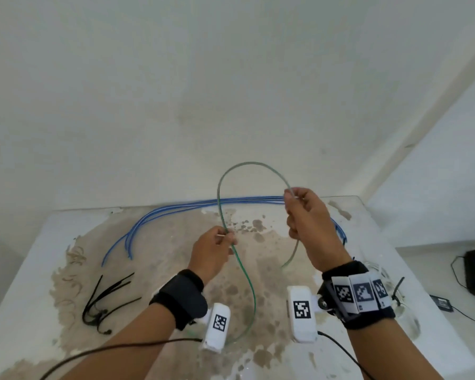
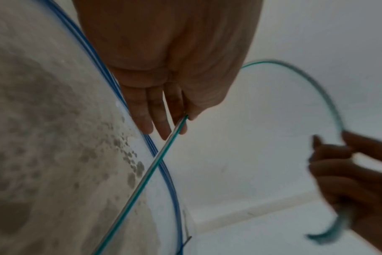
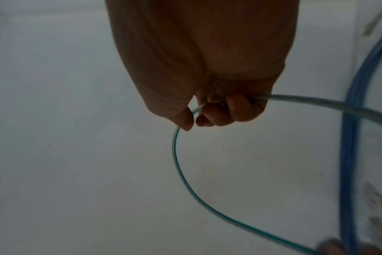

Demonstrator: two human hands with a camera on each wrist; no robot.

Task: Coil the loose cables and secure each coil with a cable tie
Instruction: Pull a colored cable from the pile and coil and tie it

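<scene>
Both hands are raised above a stained white table (image 1: 373, 237) and work a single green cable (image 1: 246, 163).

Left hand (image 1: 213, 250): thumb and forefinger pinch the green cable at a point above the middle of the table. In the left wrist view the remaining fingers (image 2: 142, 110) lie fairly straight beside the pinched strand. From this pinch one run of cable drops toward the near edge of the table in a long curve; the other run rises away from the person.

Right hand (image 1: 309, 220): the fingers are curled round the same cable, with the thumb and forefinger gripping it at the top of the fist. The right wrist view shows the strand passing through the closed fingers (image 3: 238, 108) and leaving on both sides. A short tail hangs below the fist toward the tabletop.

Between the two grips the cable forms one open arch, standing clear of the table against the white wall (image 1: 176, 91).

A bundle of blue cables (image 1: 176, 208) lies along the far edge of the table, loose and uncoiled, its ends trailing toward the left. A cluster of black cable ties (image 1: 104, 300) lies on the left part of the table, well apart from both hands.
</scene>
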